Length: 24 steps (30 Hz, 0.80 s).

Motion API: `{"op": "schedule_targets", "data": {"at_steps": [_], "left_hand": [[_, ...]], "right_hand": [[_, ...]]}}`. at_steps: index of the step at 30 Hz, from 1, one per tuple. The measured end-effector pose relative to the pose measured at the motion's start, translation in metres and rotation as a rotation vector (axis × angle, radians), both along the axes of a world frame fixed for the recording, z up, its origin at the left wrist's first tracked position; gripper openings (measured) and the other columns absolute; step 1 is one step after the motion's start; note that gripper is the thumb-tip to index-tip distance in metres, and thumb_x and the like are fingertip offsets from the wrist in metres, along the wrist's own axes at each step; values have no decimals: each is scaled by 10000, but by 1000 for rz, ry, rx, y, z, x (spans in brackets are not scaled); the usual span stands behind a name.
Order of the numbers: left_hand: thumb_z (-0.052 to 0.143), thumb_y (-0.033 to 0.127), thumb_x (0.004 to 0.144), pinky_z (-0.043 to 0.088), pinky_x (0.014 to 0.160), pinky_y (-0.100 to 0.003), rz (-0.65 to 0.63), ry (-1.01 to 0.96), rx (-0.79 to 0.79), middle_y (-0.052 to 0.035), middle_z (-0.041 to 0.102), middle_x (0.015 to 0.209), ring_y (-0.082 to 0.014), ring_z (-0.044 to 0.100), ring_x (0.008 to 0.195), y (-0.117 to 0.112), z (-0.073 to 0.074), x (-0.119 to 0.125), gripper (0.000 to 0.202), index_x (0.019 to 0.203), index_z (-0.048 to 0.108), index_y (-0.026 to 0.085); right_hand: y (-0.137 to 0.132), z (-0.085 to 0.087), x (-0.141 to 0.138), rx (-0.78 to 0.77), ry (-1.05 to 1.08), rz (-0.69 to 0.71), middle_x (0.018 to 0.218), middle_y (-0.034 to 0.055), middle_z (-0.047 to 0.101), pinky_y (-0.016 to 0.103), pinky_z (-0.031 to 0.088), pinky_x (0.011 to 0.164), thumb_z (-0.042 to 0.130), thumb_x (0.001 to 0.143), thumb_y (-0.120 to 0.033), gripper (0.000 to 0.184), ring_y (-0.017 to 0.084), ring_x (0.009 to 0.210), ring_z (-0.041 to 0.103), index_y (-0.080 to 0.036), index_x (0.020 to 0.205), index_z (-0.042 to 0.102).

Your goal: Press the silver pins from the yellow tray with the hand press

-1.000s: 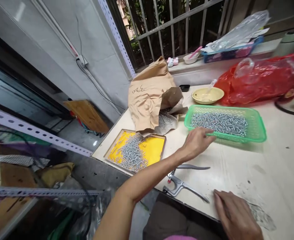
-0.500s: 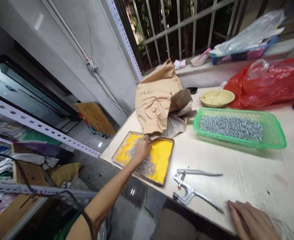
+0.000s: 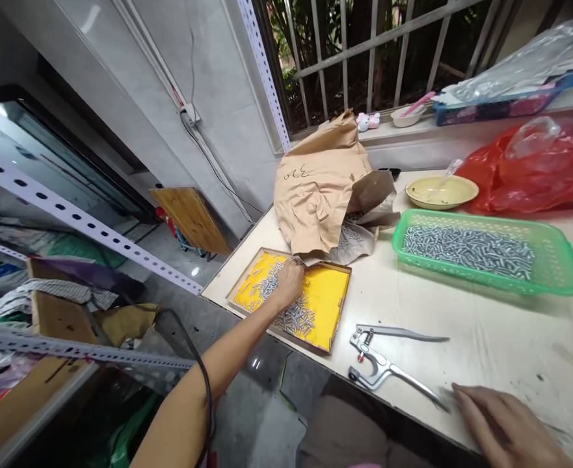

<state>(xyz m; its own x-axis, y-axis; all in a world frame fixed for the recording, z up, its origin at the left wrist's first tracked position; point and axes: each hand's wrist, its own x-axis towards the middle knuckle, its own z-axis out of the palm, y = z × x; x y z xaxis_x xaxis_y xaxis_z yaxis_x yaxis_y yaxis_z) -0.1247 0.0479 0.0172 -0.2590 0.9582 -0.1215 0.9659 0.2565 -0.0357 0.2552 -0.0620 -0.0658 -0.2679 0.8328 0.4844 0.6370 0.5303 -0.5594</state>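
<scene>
My left hand reaches down into a shallow tray with a yellow bottom and a brown rim. Its fingers are curled over a heap of small silver screws, and whatever they hold is hidden. Below and to the right of the tray lie metal snap pliers with their handles spread. My right hand rests on the table near the handle ends, fingers stretched out, holding nothing I can see.
A green basket of small metal screws stands at the right. Behind the tray slumps a torn brown paper bag with metal pieces at its mouth. Farther back are a yellow dish and a red plastic bag. The table ends at its near edge.
The view has shifted slightly, so the table things sit a little farther right. My left hand stays in the tray among the screws; my right hand remains on the table.
</scene>
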Motion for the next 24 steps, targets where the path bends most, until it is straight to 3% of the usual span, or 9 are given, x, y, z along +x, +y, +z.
{"op": "schedule_targets", "data": {"at_steps": [5,8,11,13,18,24], "left_hand": [[438,138,854,407,862,-331,-103,-76,64,-177,607,1073,-261,502,1080,-3,8,14,252,926,677,104],[559,200,787,435,743,-267,-112,-487,165,-79,664,848,-189,580,829,-18,13,40,134,798,685,155],[643,282,722,387,518,-200,24,-965,23,-7,611,611,-109,513,542,-44,14,74,129,723,667,155],[663,313,704,323,421,-175,117,-1129,-85,20,556,531,-78,448,444,-63,12,93,168,734,661,148],[671,332,712,255,331,-161,237,-1258,-156,47,502,452,-49,369,344,-87,1,115,208,758,645,131],[710,376,690,266,324,-152,292,-1385,-107,54,485,438,-46,387,349,-94,-11,132,276,755,627,121]], "right_hand": [[2,43,-27,-63,-9,5,926,76,634,343,484,758,471,912,-302,184,211,872,602,-226,969,630],[15,52,-36,-74,-121,83,980,84,618,333,479,784,465,921,-275,213,207,931,577,-204,1055,616],[24,52,-39,-114,-269,186,981,89,605,334,452,757,494,914,-297,245,208,913,544,-192,1105,606],[27,51,-40,-136,-359,239,945,83,593,333,417,728,524,902,-323,238,208,876,514,-190,1075,617],[29,38,-38,-147,-484,274,855,62,564,320,324,686,458,934,-248,196,193,808,454,-191,985,638],[46,26,-15,-51,-518,110,833,68,574,324,282,676,448,939,-214,208,202,811,428,-185,938,654]]}}
